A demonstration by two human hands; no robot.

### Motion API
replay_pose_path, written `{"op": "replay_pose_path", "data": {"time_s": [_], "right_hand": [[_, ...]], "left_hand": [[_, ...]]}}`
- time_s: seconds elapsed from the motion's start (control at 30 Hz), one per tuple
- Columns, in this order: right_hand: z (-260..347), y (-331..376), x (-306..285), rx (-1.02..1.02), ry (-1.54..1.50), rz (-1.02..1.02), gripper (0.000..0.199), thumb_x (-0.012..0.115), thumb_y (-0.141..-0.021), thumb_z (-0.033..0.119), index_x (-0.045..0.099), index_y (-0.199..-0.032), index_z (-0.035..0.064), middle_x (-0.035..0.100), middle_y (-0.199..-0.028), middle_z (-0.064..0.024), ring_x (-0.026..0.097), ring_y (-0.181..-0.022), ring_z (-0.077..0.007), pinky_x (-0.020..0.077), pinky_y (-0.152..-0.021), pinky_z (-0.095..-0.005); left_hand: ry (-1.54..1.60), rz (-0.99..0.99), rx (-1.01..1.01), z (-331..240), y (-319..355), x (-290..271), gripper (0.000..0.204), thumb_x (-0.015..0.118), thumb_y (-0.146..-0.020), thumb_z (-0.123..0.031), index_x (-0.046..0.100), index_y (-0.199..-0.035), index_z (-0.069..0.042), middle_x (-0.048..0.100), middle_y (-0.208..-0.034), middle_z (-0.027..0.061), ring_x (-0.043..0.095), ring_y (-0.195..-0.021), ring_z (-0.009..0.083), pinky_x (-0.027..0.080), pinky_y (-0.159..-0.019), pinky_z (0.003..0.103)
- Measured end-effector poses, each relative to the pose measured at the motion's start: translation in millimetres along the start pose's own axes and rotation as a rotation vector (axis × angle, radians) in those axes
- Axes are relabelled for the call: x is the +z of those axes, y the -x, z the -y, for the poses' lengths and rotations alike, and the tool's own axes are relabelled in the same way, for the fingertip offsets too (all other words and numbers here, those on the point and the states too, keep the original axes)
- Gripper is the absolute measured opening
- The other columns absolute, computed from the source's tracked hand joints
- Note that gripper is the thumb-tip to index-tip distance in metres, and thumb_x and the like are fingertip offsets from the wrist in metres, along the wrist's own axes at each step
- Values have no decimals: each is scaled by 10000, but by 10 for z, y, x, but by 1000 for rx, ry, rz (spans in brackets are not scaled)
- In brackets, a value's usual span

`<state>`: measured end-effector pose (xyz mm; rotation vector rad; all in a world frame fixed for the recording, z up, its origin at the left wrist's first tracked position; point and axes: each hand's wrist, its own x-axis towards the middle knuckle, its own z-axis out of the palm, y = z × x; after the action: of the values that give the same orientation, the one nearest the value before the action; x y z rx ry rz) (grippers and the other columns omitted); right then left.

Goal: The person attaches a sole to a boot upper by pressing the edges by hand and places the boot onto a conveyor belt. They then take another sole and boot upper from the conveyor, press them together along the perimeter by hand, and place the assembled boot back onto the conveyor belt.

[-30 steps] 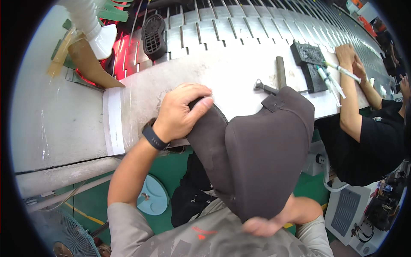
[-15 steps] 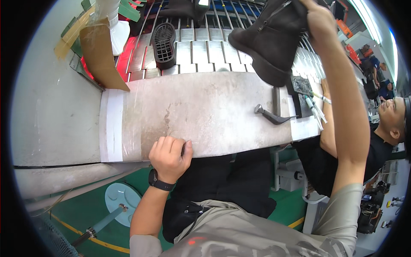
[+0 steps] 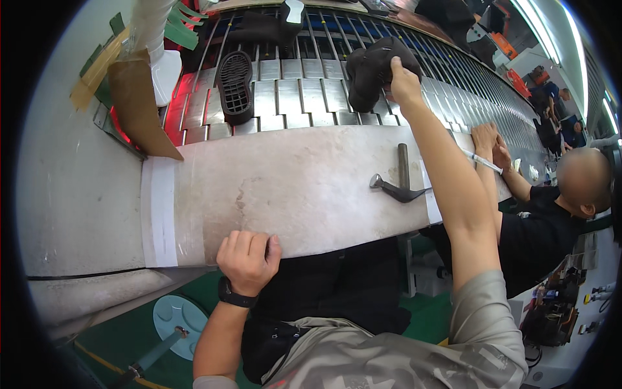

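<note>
My right hand (image 3: 405,84) grips a dark boot (image 3: 374,70) at the far side of the bench, over the metal slatted conveyor. Whether the boot touches the slats I cannot tell. My left hand (image 3: 247,260) rests on the near edge of the pale bench (image 3: 291,181), its fingers curled into a fist with nothing seen in it. A hammer (image 3: 403,167) with a curved head lies on the bench's right part, below my right forearm. Farther left on the conveyor is a black outsole (image 3: 234,87), its ribbed grid facing up.
Behind the outsole lies another dark boot (image 3: 259,27). A brown cardboard flap (image 3: 138,104) stands at the bench's far left corner. On the right, a co-worker (image 3: 538,220) in black reaches toward the conveyor, near a white syringe-like tube (image 3: 483,161). A blue round stool base (image 3: 178,321) stands below.
My right hand has moved the boot leftward and away from me, lowering it toward the conveyor. My left hand stays at the bench edge. The whole view has shifted slightly.
</note>
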<state>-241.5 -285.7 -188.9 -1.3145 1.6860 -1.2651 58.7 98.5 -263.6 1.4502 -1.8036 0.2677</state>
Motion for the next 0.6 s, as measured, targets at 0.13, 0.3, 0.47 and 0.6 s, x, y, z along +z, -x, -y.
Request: {"op": "replay_pose_path", "data": {"time_s": [0.13,0.3,0.47,0.6], "right_hand": [[-7,838,-89,-194,317,329,510,708,-1024,466,795,-1110,-29,796,-990,-165,756,-933,-254,575,-853,-389],[-162,2166,-130,-528,418,400,384,759,-976,341,777,-1118,-15,784,-1153,-201,717,-1164,-352,548,-1009,-451],[-480,2494,-24,-869,500,138,259,806,-881,254,774,-997,25,778,-1221,-160,693,-1228,-332,534,-1045,-480],[-537,2512,-48,-871,482,151,243,808,-878,237,777,-968,14,779,-1227,-154,694,-1232,-324,534,-1037,-468]], "left_hand": [[-49,-27,11,69,52,-6,162,807,-821,-122,648,-808,-97,555,-755,69,566,-663,293,428,-577,424],[-49,-19,8,61,26,-1,157,811,-816,-110,655,-813,-93,571,-755,78,584,-681,310,443,-588,439],[-3,22,-44,32,-47,-19,147,799,-851,-78,662,-800,-73,579,-720,87,588,-652,297,443,-579,431],[227,311,-535,103,-370,-63,213,821,-888,-196,730,-984,-29,699,-874,123,682,-805,321,540,-706,430]]}}
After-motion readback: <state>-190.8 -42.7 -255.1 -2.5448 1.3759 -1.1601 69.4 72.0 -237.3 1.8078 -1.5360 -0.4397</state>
